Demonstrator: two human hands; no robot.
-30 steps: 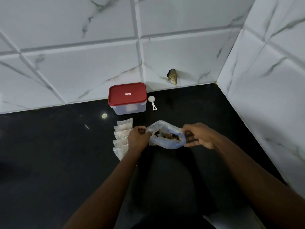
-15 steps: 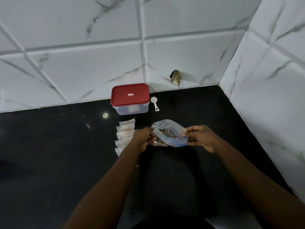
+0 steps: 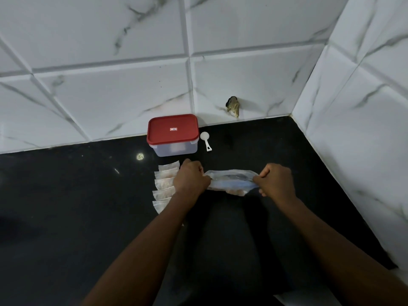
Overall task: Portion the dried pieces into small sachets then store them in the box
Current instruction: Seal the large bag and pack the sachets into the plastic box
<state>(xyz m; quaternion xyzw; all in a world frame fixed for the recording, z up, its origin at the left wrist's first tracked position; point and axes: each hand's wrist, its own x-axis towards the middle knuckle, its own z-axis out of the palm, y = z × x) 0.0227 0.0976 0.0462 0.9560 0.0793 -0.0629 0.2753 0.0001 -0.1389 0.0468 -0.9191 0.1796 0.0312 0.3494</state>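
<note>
A clear plastic bag of brownish dried pieces lies stretched flat between my hands on the black counter. My left hand grips its left end and my right hand grips its right end, both with curled fingers. Several small filled sachets lie in an overlapping column just left of my left hand, partly hidden by my wrist. The clear box with its red lid on stands behind them by the wall. A small white scoop lies right of the box.
The black counter ends at white marble-tiled walls behind and to the right, meeting in a corner at upper right. A dark hole breaks the back tile above the counter. My lower body shows below the counter's front edge.
The bag's mouth, held open a second ago, is now pulled flat and stretched sideways between my two hands. Both hands have moved slightly apart.
</note>
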